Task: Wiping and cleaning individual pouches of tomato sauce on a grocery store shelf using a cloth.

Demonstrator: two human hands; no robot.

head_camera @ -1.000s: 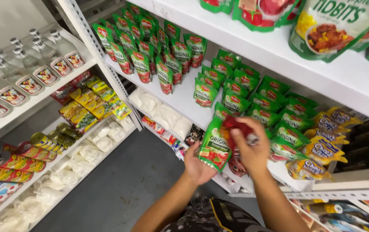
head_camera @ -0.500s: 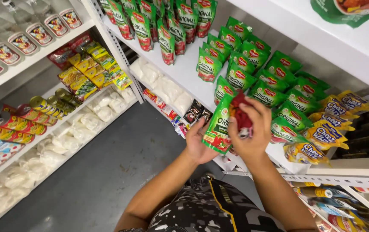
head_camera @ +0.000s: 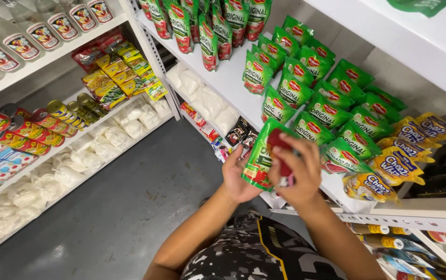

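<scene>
The left hand (head_camera: 237, 176) cups a green stand-up pouch (head_camera: 260, 158) from behind, fingers wrapped round its edge, just in front of the white shelf (head_camera: 233, 78). The right hand (head_camera: 296, 173) is closed over a small red device (head_camera: 280, 150) pressed to the pouch's face, possibly a price gun, though fingers hide most of it. On the shelf, rows of matching green pouches (head_camera: 332, 98) stand upright with red-topped labels; beside them to the right lie yellow pouches (head_camera: 404, 155). Across the aisle, clear bottles (head_camera: 21, 41) line the top shelf, cans (head_camera: 67, 111) sit below, and white bags (head_camera: 52, 176) fill the lower tiers.
</scene>
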